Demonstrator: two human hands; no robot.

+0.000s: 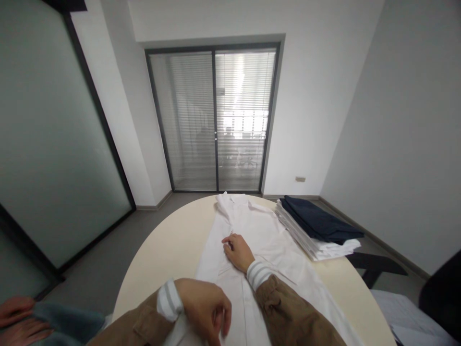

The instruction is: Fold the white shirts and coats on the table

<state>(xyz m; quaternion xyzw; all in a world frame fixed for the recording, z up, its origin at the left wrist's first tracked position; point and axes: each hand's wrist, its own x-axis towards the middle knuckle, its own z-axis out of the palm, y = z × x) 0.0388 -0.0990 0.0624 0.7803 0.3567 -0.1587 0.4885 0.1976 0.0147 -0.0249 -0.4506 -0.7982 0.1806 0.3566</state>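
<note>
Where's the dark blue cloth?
In the head view, at right, the dark blue cloth lies atop the white stack on the round table, beside the white garment.

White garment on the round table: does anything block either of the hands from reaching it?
Nothing visible does. The right hand is on the white garment; the left hand is over its nearer part, though contact there is unclear. The folded stack sits off to the right, not between them.

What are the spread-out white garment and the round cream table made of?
The spread-out white garment looks like matte cloth, maybe cotton, because it creases. The round cream table seems smooth, perhaps laminate: its top looks plain, without visible grain.
</note>
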